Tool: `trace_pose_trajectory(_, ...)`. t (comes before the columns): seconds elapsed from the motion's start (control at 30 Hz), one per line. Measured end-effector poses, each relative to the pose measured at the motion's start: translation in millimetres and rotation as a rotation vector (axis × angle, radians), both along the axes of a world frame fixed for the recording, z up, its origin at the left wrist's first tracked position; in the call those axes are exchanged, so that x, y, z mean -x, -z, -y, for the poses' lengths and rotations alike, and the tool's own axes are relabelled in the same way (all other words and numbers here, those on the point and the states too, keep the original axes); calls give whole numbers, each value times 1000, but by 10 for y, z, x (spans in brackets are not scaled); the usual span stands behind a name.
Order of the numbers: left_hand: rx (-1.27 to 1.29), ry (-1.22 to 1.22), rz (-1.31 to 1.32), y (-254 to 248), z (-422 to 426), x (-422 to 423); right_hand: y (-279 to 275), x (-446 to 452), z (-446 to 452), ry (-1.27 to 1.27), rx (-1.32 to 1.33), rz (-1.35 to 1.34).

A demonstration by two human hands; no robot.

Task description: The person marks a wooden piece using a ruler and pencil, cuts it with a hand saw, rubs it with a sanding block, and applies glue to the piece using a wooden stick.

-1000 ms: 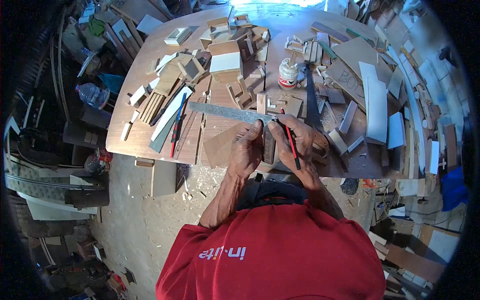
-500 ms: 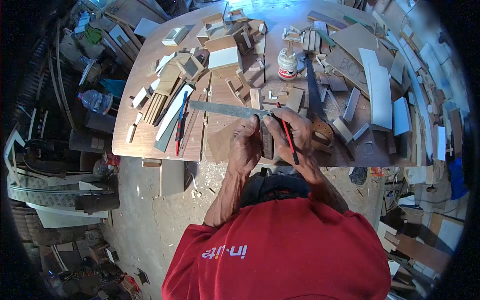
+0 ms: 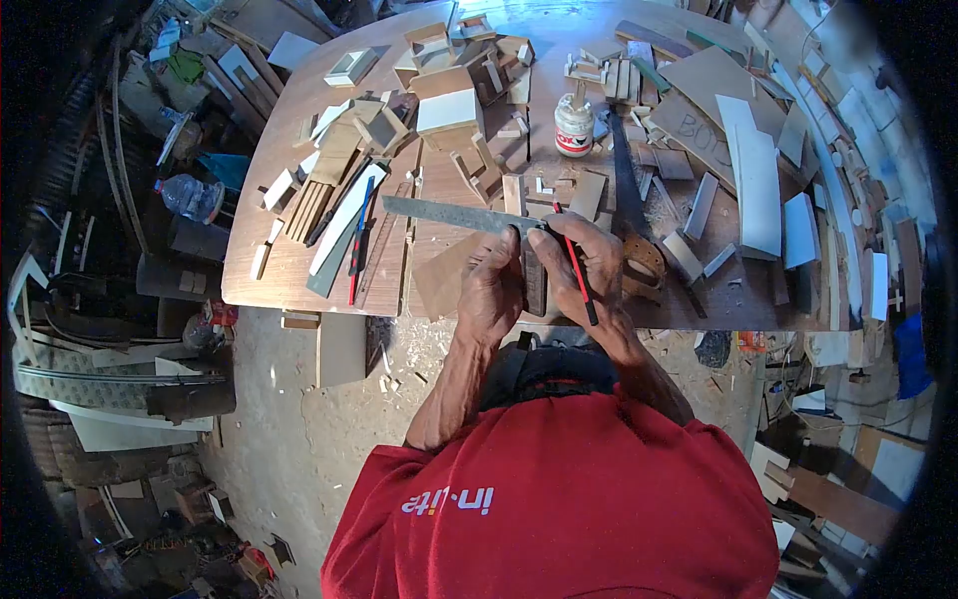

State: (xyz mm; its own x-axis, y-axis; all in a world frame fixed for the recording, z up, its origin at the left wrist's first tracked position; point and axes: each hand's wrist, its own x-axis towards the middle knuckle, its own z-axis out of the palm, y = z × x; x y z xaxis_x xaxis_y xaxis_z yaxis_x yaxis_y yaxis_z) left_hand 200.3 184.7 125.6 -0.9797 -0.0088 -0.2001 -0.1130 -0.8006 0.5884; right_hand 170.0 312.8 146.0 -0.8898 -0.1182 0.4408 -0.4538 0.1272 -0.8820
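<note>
Over the brown wooden desk [image 3: 294, 105], my left hand [image 3: 489, 295] and right hand [image 3: 599, 256] grip a grey metal square [image 3: 449, 213], blade pointing left, nearer the left fingers; right fingers clasp a red-and-black pencil [image 3: 576, 262].

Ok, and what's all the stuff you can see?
Metal square: one, grey, both hands
Held pencil: one, red and black, right hand
Table: one, brown, middle
Jar: one, white, red label, on table
Handsaw: one, dark blade, brown handle, right of jar
Pens, probably: red and blue, count unclear, table's left
Wood pieces: countless, brown and white, table
Bottle: one, clear, left of table
Floor: one, grey, below table
Clutter: lots, mixed, sides
Shirt: one, red, bottom
Left hand: one, bare, on square
Right hand: one, bare, with pencil
</note>
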Motion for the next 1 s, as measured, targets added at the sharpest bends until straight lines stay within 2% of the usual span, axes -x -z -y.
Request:
trace_pose_trajectory(0.3, -79, -8, 8, 194, 56, -18, 5, -20, 39, 0, 9, -101)
trace_pose_trajectory(0.57, -166, 3, -49, 333, 76, -25, 12, -31, 36, 8, -11, -35)
trace_pose_trajectory(0.73, -118, 5, -52, 307, 56, -8, 50, -12, 28, 16, -13, -51)
trace_pose_trajectory(0.97, 12, -25, -12, 290, 17, 39, 148, 21, -4, 12, -23, 67)
trace_pose_trajectory(1.0, 54, -82, 63, 168, -44, 41, 154, 26, -3, 21, -24, 73)
